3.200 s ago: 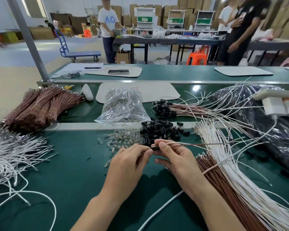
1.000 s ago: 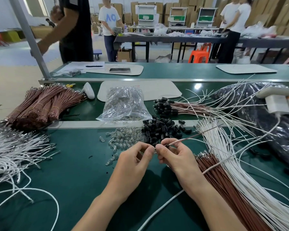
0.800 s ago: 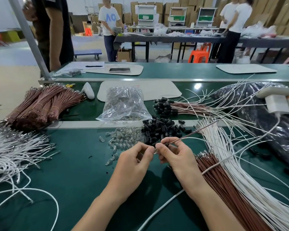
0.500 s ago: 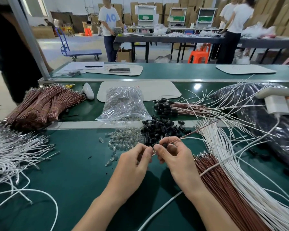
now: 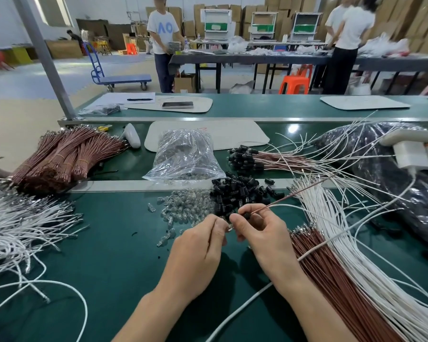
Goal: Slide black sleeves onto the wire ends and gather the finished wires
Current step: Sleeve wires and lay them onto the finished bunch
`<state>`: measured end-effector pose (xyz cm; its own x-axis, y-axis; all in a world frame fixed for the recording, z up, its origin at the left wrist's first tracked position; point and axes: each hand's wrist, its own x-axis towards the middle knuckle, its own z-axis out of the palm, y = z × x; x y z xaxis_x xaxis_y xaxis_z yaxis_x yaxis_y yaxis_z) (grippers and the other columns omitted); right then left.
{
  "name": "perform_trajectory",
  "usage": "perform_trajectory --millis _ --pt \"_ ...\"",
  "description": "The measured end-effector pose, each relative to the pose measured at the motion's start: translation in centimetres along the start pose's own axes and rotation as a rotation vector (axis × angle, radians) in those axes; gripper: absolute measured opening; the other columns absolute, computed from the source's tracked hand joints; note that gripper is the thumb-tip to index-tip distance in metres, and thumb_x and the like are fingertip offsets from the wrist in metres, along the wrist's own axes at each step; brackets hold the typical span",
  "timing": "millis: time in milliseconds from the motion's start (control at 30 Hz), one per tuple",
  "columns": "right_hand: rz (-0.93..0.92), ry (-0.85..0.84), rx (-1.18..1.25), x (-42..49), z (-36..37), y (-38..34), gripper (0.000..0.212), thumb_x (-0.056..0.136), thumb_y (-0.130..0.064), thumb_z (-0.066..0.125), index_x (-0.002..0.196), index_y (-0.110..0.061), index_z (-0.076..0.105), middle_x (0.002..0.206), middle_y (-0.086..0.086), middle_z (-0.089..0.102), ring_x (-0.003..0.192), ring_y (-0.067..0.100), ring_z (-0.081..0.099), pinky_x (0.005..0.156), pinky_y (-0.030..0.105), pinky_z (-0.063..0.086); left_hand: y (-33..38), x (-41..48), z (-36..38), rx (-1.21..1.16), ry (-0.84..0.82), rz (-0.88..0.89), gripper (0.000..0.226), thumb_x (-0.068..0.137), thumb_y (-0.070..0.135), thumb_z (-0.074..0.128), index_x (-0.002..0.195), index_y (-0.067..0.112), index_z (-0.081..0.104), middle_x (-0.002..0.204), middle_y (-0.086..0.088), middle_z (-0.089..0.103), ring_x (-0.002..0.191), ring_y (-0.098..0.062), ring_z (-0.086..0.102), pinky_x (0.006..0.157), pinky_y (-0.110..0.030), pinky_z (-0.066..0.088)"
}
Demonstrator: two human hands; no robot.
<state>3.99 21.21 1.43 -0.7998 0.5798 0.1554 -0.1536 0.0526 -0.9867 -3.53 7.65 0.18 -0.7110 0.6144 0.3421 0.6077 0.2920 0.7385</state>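
holding clear parts (image 5: 182, 177), plastic bag (image 5: 185, 154) (lying flat), black sleeves (image 5: 237, 191) beside

Two hands (image 5: 197, 250) (image 5: 265, 235), one held wire (image 5: 292, 195), one clear bag (image 5: 185, 154), one phone (image 5: 177, 104), one pen (image 5: 139, 99), three standing people (image 5: 162, 30) (image 5: 333, 19) (image 5: 357, 29).

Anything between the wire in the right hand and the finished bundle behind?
The pile of loose black sleeves lies directly between the wire in the right hand and the finished bundle, with the metal rail just behind it. Both sit low; lifting over should clear them.
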Motion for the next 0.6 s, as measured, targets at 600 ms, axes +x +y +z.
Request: perform_trajectory --millis 600 --pt "0.106 -0.047 0.086 0.20 -0.30 0.25 0.056 0.070 -0.047 0.080 0.118 -0.024 0.062 0.074 0.000 0.071 0.068 0.010 0.066 0.069 0.020 0.055 0.67 0.39 0.19 -0.362 -0.007 -0.090 0.016 0.101 0.028 0.060 0.086 0.028 0.065 0.075 0.004 0.068 0.059 -0.016 0.059 0.060 -0.032 0.052"
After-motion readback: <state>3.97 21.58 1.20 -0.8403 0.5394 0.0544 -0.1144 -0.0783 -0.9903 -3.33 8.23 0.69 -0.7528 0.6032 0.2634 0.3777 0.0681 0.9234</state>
